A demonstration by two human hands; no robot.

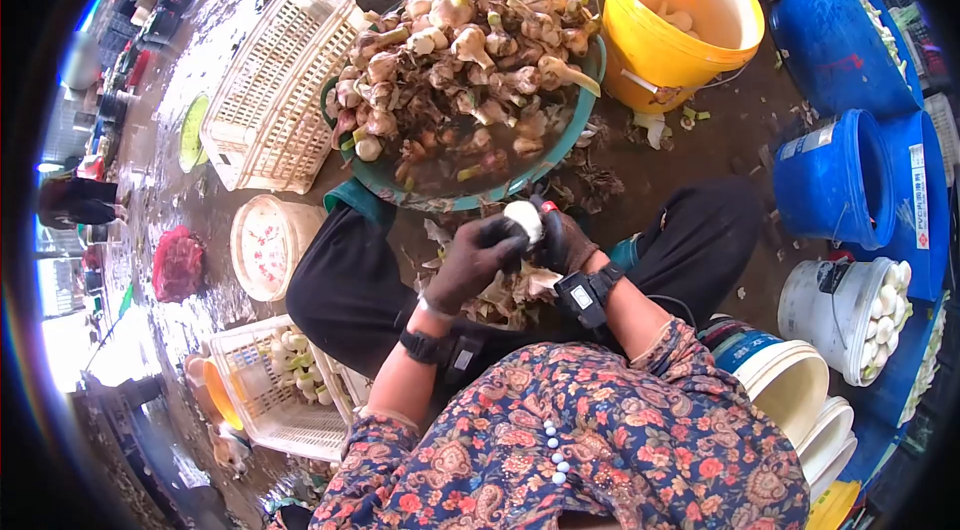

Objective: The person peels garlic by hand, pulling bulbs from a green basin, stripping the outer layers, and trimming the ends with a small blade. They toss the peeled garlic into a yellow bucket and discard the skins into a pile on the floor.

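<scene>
Floral red-and-blue cloth sleeves (600,430) lie nearest, one on each forearm. Two dark-gloved hands meet above the lap. Left hand (470,265) and right hand (568,242) both curl inward, clamped on one round white peeled garlic bulb (523,220). Just beyond stands one round teal basin (580,125) heaped with unpeeled garlic (470,60), beside one yellow plastic bucket (640,60).
</scene>
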